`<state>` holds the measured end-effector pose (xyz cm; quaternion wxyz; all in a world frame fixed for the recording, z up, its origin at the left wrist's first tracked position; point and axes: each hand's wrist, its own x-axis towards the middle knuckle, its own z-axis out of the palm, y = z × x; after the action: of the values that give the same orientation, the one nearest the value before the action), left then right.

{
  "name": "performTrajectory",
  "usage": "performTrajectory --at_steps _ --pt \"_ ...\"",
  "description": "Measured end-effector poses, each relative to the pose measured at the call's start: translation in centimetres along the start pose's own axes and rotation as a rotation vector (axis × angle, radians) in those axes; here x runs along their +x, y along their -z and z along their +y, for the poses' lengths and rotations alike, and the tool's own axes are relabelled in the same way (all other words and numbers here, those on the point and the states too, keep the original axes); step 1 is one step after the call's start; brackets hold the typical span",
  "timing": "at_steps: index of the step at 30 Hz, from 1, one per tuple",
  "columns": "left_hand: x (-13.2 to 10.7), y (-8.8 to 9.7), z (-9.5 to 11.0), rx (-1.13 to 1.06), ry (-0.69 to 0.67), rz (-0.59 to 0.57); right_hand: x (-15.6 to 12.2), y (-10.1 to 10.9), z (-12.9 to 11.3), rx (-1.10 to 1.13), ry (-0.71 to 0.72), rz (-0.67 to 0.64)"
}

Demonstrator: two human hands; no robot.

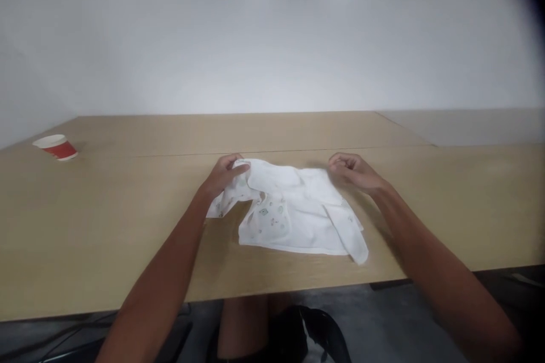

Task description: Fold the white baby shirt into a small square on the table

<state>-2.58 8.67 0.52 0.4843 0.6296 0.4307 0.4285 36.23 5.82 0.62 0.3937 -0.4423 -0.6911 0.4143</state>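
My forearms (162, 272) span a smooth tabletop (106, 227) bearing a thin, rumpled white long-sleeved baby top (306, 212); my left hand (223, 174) clamps its upper edge; my right hand (355, 171) curls near a corner, whether gripping cloth I cannot tell.

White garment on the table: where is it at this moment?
In the head view, the white garment is mid-picture on the table, between the left hand gripping its left side and the right hand.
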Motion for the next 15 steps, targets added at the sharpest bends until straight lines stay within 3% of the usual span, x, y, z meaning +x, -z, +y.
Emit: performTrajectory --at_steps 3,7,11,15 --pt "-0.1 -0.3 -0.3 0.061 0.035 -0.026 0.0 -1.7 -0.3 -0.208 0.081 -0.06" --pt "0.4 -1.0 -1.3 0.3 -0.05 0.007 0.0 -5.3 0.1 -0.69 0.262 0.027" --pt "0.9 -1.4 -2.1 0.776 -0.299 0.103 -0.3 -6.4 0.1 -0.972 0.167 -0.031" --pt "0.9 -1.5 -2.2 0.932 -0.405 -0.009 -0.1 -4.8 0.0 -0.867 0.057 0.083"
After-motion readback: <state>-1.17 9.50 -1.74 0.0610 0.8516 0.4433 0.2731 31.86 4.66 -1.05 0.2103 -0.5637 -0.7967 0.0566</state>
